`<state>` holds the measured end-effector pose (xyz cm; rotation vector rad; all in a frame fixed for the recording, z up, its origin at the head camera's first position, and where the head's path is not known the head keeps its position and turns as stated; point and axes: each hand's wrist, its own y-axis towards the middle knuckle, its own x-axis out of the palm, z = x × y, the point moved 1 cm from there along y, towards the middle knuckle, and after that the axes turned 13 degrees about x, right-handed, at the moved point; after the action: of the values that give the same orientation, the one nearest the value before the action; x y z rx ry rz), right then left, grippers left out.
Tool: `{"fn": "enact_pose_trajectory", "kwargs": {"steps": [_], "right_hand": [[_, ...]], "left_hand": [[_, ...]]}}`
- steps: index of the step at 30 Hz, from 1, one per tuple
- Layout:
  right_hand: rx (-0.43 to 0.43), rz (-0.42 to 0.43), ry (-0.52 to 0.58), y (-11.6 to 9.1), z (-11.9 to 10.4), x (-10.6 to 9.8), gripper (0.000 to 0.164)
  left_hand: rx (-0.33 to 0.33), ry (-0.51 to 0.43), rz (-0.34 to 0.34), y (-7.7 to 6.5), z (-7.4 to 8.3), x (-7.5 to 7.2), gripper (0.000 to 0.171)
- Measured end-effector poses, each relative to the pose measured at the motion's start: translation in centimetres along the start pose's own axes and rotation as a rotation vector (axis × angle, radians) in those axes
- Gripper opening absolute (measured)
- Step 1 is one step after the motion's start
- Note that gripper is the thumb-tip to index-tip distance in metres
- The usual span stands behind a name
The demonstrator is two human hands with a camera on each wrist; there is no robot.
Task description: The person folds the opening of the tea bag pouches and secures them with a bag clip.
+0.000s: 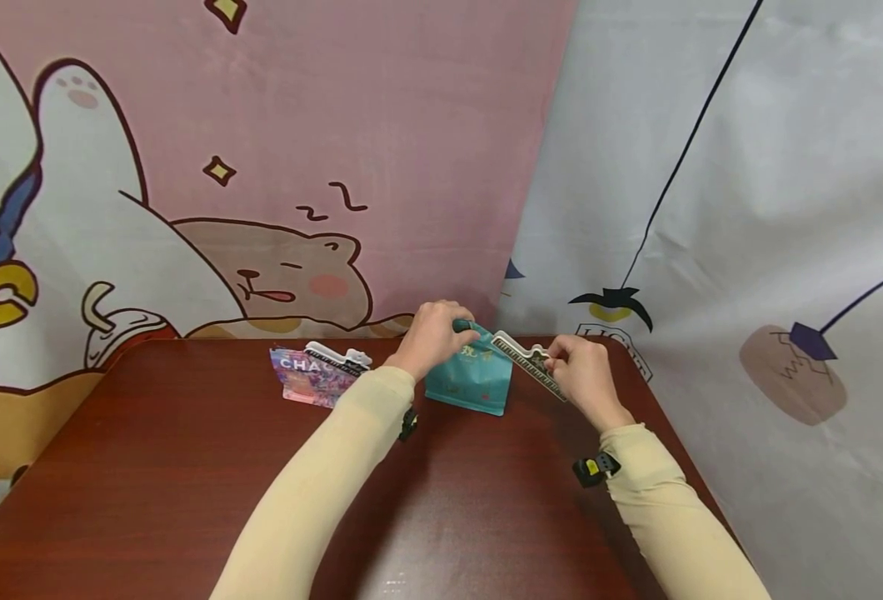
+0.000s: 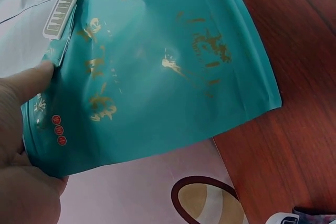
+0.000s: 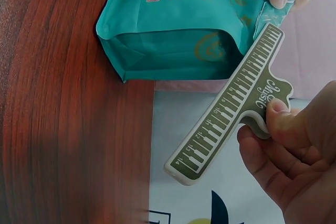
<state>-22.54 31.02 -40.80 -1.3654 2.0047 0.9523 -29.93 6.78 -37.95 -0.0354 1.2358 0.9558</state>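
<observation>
A teal pouch (image 1: 468,379) with gold print stands near the back of the table. My left hand (image 1: 436,333) pinches its folded top edge at one corner, thumb on the fold (image 2: 63,45). My right hand (image 1: 584,373) holds a long clip (image 3: 226,108) printed with piano keys and the word Music, gripping its handle between thumb and fingers. The clip slants, and its far end meets the folded top of the pouch, close to my left fingertips. Its other end sticks out past the pouch's side.
Left of the pouch, a pink and purple packet (image 1: 314,379) marked CHA carries a similar piano-key clip (image 1: 336,358) along its top. The dark red wooden table (image 1: 456,517) backs onto a printed cloth (image 1: 426,167) with cartoon animals. A grey-white cloth (image 1: 749,208) hangs on the right.
</observation>
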Motion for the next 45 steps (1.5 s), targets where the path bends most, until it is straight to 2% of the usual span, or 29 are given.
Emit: {"fn": "enact_pose_trajectory", "kwargs": {"steps": [11,32,39,45], "right_hand": [[-0.002,-0.015,0.014,0.0,-0.7,0.0,0.023],[-0.084,0.023,0.005,0.3,-1.6,0.3,0.02],[-0.084,0.017,0.008,0.4,-1.7,0.4,0.019],[-0.111,0.048,0.012,0.5,-1.8,0.6,0.018]], "left_hand": [[0.007,0.023,0.032,0.1,-0.1,0.1,0.015],[0.008,0.025,0.015,0.2,0.0,0.4,0.016],[-0.002,0.01,0.011,0.2,0.0,0.4,0.017],[0.001,0.006,0.007,0.2,-0.1,0.4,0.016]]}}
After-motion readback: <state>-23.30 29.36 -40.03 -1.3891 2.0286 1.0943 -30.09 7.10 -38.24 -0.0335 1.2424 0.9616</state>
